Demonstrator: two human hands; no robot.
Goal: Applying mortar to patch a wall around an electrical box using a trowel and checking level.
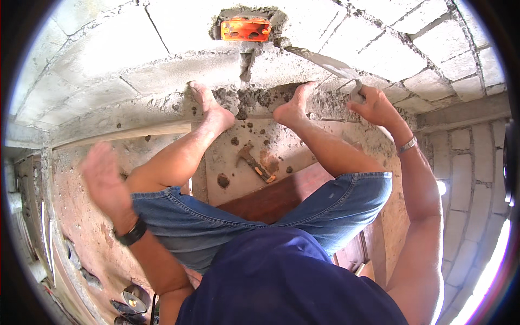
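The right hand (375, 107) grips a trowel (326, 63), its tip near the orange box (246, 30) in the block wall (179, 71); the blurred left hand (105, 184) looks extended, empty. A hammer (254, 163) lies between the bent legs (338, 149).

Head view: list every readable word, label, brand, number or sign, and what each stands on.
None can be read.
Trowel in the right hand: no lettering made out.
Orange box in the wall: none made out.
Hammer: too small to tell whether it is marked.
Silver wristband: likewise too small.
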